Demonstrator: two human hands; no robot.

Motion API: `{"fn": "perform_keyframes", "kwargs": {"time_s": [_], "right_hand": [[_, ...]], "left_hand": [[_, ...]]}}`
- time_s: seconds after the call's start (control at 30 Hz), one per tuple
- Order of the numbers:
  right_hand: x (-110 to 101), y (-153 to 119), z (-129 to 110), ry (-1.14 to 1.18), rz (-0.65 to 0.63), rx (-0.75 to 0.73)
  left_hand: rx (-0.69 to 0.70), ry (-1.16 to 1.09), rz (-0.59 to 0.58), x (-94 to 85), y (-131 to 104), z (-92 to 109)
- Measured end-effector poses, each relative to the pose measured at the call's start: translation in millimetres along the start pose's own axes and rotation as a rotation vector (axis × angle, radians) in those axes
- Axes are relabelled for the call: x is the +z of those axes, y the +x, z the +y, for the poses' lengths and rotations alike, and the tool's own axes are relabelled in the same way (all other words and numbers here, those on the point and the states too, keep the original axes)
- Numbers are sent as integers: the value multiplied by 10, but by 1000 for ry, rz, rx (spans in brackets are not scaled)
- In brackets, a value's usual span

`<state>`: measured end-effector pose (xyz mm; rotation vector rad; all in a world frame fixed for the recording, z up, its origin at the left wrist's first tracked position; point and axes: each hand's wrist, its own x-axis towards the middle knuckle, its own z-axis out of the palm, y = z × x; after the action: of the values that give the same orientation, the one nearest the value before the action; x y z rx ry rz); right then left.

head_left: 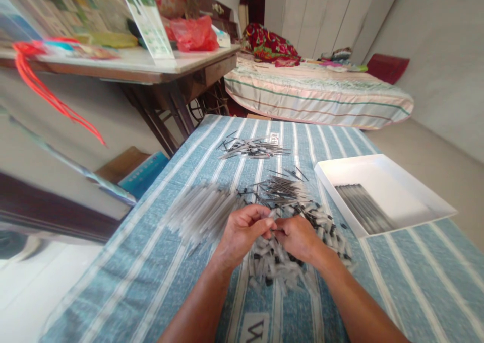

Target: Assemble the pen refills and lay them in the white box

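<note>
My left hand (242, 232) and my right hand (298, 237) meet over the middle of the table, fingertips pinched close together. A small whitish piece, like a pen cap, shows at the left fingertips. What the right fingers pinch is mostly hidden. Below and beside them spreads a heap of clear and black pen caps (280, 267). To the left lies a pile of translucent pen barrels (204, 209). Just beyond my hands is a bunch of thin dark pen refills (283, 188).
A white box (412, 192) at the right holds a row of assembled-looking pens (363, 209). Farther back lies another loose pile of thin dark and pale sticks (257, 148). The striped cloth (151, 262) covers the table. A side table (181, 68) and a bed (321, 88) stand beyond.
</note>
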<state>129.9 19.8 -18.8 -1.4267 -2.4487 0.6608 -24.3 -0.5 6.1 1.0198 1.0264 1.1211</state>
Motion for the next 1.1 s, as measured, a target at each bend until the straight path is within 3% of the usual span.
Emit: {"fn": "perform_keyframes", "kwargs": {"time_s": [0.13,0.27,0.43,0.63,1.1], "right_hand": [[4,-11,75,514,166,12],[-36,-45,126,1065,171,18],[-18,-55,189,1291,242,22],[-19,-31,225,1338,328,28],[-140,-89,227,1022,229,-57]], "left_hand": [[-8,33,-6,-12,6,-15],[-20,105,-44,-25,15,-36],[-68,154,-63,-8,24,-43],[-102,194,-122,40,12,-12],[-119,250,-162,62,14,-60]]}}
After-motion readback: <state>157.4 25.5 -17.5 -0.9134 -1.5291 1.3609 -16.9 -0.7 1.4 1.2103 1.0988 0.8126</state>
